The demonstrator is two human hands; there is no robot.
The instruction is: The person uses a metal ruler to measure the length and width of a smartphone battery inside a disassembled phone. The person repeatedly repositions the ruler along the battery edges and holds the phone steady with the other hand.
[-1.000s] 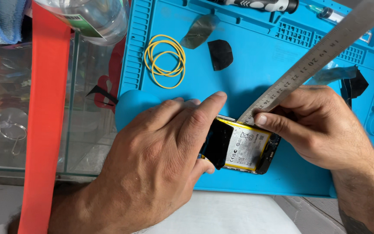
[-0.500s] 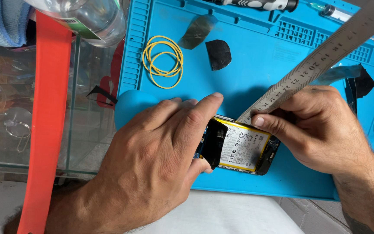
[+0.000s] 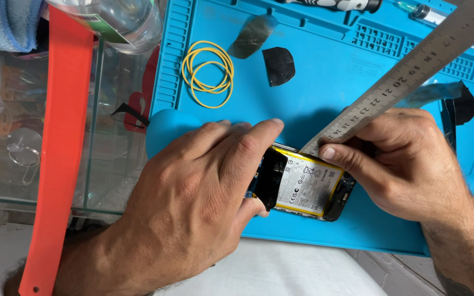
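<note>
Little had shifted since the earlier frames, hands staying put | right hand (image 3: 407, 164) pinched shut on steel ruler (image 3: 407, 71), tip at the battery's (image 3: 308, 183) upper edge | left hand (image 3: 204, 203) clamped the opened phone (image 3: 272, 181) flat on blue mat (image 3: 325, 98) | back already off, battery judged still seated, prying barely begun | rubber bands (image 3: 208, 72) lay beyond.

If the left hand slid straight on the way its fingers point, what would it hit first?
Probably the steel ruler: the left hand points up-right over the opened phone, and the ruler's tip sits just ahead, though height is unclear.
</note>
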